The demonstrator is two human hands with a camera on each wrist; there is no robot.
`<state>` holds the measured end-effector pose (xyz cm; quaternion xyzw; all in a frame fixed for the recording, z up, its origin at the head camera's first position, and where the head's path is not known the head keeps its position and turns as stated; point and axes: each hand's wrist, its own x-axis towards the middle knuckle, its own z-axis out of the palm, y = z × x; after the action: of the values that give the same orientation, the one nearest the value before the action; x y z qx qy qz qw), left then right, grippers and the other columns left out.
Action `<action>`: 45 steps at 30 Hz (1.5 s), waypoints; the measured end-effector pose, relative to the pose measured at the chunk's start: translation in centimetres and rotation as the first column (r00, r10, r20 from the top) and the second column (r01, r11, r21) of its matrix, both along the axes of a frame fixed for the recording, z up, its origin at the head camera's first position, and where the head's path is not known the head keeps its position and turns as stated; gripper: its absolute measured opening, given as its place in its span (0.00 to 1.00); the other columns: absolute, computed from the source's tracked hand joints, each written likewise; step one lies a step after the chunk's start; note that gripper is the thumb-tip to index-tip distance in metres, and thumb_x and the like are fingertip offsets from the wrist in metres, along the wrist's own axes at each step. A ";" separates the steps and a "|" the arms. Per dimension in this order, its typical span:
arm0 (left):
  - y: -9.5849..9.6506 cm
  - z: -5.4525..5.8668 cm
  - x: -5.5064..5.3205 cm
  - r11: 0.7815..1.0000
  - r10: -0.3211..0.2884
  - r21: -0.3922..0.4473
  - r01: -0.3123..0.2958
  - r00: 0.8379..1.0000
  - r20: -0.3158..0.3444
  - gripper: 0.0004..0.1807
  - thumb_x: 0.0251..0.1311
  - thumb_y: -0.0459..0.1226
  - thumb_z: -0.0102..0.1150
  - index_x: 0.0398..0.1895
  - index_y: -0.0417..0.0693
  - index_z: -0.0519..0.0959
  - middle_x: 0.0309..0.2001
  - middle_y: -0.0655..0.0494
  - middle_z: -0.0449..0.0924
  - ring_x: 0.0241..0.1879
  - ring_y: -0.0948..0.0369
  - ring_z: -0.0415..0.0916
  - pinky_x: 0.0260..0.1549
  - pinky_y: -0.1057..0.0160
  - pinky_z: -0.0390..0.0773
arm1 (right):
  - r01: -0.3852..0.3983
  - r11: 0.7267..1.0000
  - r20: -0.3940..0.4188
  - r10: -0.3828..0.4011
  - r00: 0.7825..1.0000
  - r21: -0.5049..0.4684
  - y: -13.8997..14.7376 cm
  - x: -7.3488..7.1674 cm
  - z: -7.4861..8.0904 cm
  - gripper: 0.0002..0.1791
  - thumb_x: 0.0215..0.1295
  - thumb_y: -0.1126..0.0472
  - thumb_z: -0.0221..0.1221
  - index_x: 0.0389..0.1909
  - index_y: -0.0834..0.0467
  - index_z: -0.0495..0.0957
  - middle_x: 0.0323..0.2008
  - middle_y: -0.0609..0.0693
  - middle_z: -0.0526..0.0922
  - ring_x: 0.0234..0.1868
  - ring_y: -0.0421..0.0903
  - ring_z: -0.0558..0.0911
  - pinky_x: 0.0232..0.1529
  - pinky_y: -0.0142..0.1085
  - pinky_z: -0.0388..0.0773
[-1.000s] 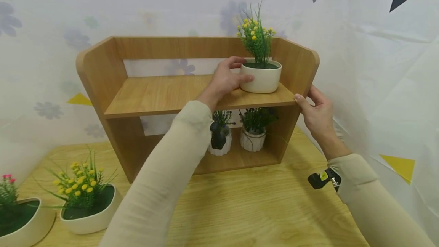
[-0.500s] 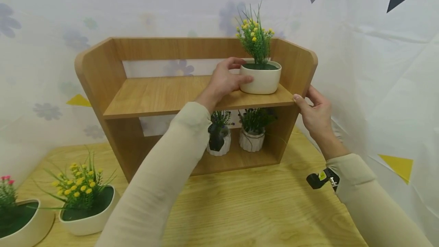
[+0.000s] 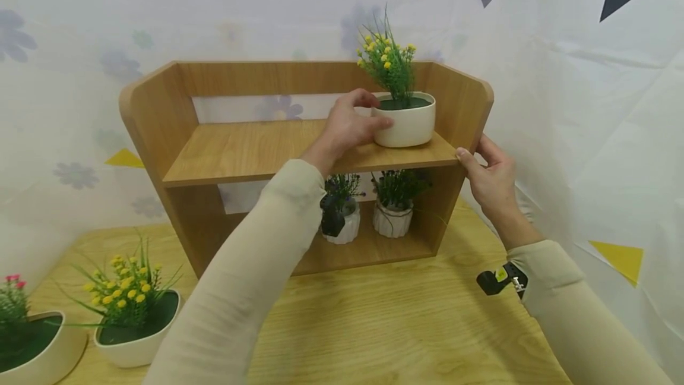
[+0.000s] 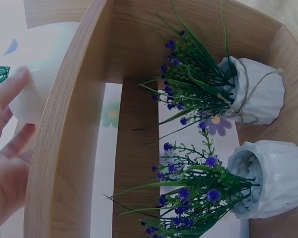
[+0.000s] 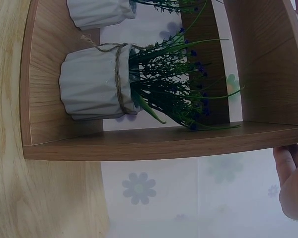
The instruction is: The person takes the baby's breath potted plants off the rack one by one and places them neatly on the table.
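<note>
My left hand [image 3: 352,125] grips the left end of an oval white flowerpot [image 3: 406,126] on the upper board of a wooden shelf [image 3: 246,144], thumb in front and fingers behind the rim. Yellow flowers and tall grass rise from this pot, leaning a little left. The left wrist view shows the fingertips against the pot's white wall [image 4: 44,64]. With the thumb on the front edge and the fingers round the outside, my right hand [image 3: 494,180] holds the shelf's right side panel [image 3: 462,100]. In the right wrist view that hand [image 5: 293,183] appears at the panel's edge.
Two ribbed white pots with purple flowers stand on the lower level: one bound with twine [image 4: 260,91], the other plain [image 4: 283,178]. On the table [image 3: 374,319] at left are a yellow-flowered oval pot [image 3: 141,346] and a pink-flowered one [image 3: 53,349]. A patterned cloth [image 3: 577,135] hangs close behind.
The gripped flowerpot has tipped or turned slightly, its flowers and grass swinging left. My right hand keeps its hold on the side panel.
</note>
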<state>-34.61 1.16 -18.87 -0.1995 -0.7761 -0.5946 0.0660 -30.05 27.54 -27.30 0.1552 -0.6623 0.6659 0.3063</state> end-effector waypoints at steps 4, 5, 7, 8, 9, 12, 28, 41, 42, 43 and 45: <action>-0.5 0.0 0.1 0.999 0.007 -0.035 -0.008 0.999 -0.032 0.21 0.57 0.37 0.74 0.51 0.43 0.77 0.60 0.51 0.74 0.60 0.52 0.70 0.44 0.62 0.81 | -0.009 1.000 -0.010 0.009 1.000 -0.008 -0.1 -0.1 -0.1 0.23 0.65 0.71 0.64 0.62 0.65 0.78 0.45 0.56 0.81 0.43 0.44 0.81 0.41 0.30 0.83; -0.6 0.1 0.1 0.999 0.007 -0.040 -0.008 0.999 -0.041 0.21 0.57 0.37 0.74 0.51 0.43 0.77 0.59 0.51 0.74 0.60 0.52 0.70 0.46 0.61 0.81 | -0.012 1.000 -0.012 0.012 1.000 -0.010 -0.1 -0.2 -0.2 0.23 0.65 0.71 0.64 0.62 0.65 0.78 0.44 0.57 0.81 0.42 0.43 0.81 0.41 0.30 0.83; -0.9 0.1 0.1 0.999 0.005 -0.052 -0.008 0.998 -0.061 0.20 0.57 0.37 0.74 0.50 0.42 0.77 0.59 0.51 0.75 0.61 0.51 0.70 0.48 0.61 0.79 | -0.014 1.000 -0.016 0.014 1.000 -0.009 -0.2 -0.2 -0.2 0.23 0.65 0.71 0.64 0.62 0.65 0.78 0.44 0.57 0.81 0.41 0.43 0.82 0.41 0.30 0.83; -1.0 0.0 0.1 0.998 0.006 -0.062 -0.011 0.997 -0.071 0.20 0.58 0.38 0.74 0.49 0.43 0.77 0.59 0.51 0.75 0.61 0.52 0.69 0.49 0.61 0.78 | -0.014 1.000 -0.016 0.014 1.000 -0.009 -0.2 -0.3 -0.2 0.23 0.65 0.71 0.64 0.62 0.65 0.78 0.44 0.57 0.81 0.41 0.43 0.82 0.41 0.30 0.83; -1.1 0.0 0.0 0.997 0.006 -0.070 -0.011 0.997 -0.079 0.20 0.58 0.38 0.74 0.49 0.43 0.76 0.59 0.51 0.75 0.61 0.52 0.69 0.49 0.62 0.77 | -0.016 1.000 -0.015 0.016 1.000 -0.009 -0.2 -0.3 -0.2 0.24 0.65 0.71 0.64 0.63 0.65 0.77 0.45 0.57 0.81 0.41 0.43 0.82 0.41 0.30 0.83; -1.4 -0.1 0.0 0.997 -0.007 -0.075 -0.001 0.995 -0.102 0.19 0.59 0.38 0.73 0.48 0.43 0.76 0.58 0.50 0.75 0.58 0.53 0.70 0.47 0.62 0.78 | -0.017 1.000 -0.010 0.017 1.000 -0.008 -0.2 -0.3 -0.2 0.24 0.66 0.71 0.64 0.63 0.64 0.77 0.45 0.57 0.81 0.41 0.43 0.82 0.41 0.29 0.82; -3.7 -0.3 0.5 0.998 -0.055 0.006 0.056 0.996 -0.064 0.17 0.60 0.38 0.72 0.44 0.48 0.72 0.67 0.50 0.67 0.57 0.54 0.75 0.49 0.55 0.81 | -0.028 1.000 -0.016 0.028 0.999 -0.008 -0.5 -0.7 -0.3 0.25 0.66 0.70 0.64 0.64 0.64 0.77 0.44 0.55 0.81 0.40 0.42 0.82 0.41 0.29 0.82; -6.9 0.1 2.2 0.990 -0.091 0.102 0.095 0.995 -0.046 0.19 0.59 0.37 0.73 0.47 0.47 0.73 0.68 0.54 0.68 0.59 0.50 0.77 0.48 0.49 0.83 | -0.042 0.999 -0.024 0.042 0.999 -0.026 -0.3 -1.2 -0.6 0.22 0.66 0.71 0.64 0.61 0.66 0.78 0.43 0.55 0.81 0.36 0.41 0.83 0.40 0.30 0.83; -7.1 0.1 2.3 0.990 -0.088 0.105 0.093 0.995 -0.048 0.19 0.59 0.38 0.73 0.47 0.47 0.73 0.68 0.54 0.68 0.59 0.50 0.77 0.48 0.49 0.83 | -0.041 0.999 -0.024 0.041 0.999 -0.025 -0.3 -1.2 -0.6 0.22 0.66 0.71 0.64 0.61 0.66 0.78 0.43 0.55 0.81 0.36 0.41 0.83 0.40 0.30 0.83; -7.4 0.1 2.4 0.990 -0.088 0.110 0.093 0.995 -0.051 0.19 0.59 0.37 0.73 0.47 0.47 0.73 0.68 0.54 0.68 0.59 0.50 0.77 0.48 0.49 0.82 | -0.045 0.999 -0.025 0.044 0.999 -0.028 -0.3 -1.2 -0.7 0.22 0.66 0.71 0.64 0.61 0.67 0.78 0.43 0.55 0.81 0.36 0.41 0.83 0.40 0.30 0.83; -8.0 0.1 2.7 0.988 -0.088 0.125 0.094 0.995 -0.051 0.18 0.59 0.37 0.72 0.47 0.46 0.73 0.68 0.54 0.68 0.58 0.50 0.77 0.48 0.48 0.82 | -0.052 0.998 -0.023 0.051 0.998 -0.035 -0.2 -1.3 -0.7 0.23 0.66 0.72 0.64 0.61 0.67 0.77 0.43 0.55 0.81 0.35 0.41 0.84 0.40 0.30 0.83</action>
<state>-31.91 -6.81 -18.81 -0.2436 -0.7249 -0.6406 0.0690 -31.33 27.38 -28.03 0.1741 -0.6427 0.6836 0.2989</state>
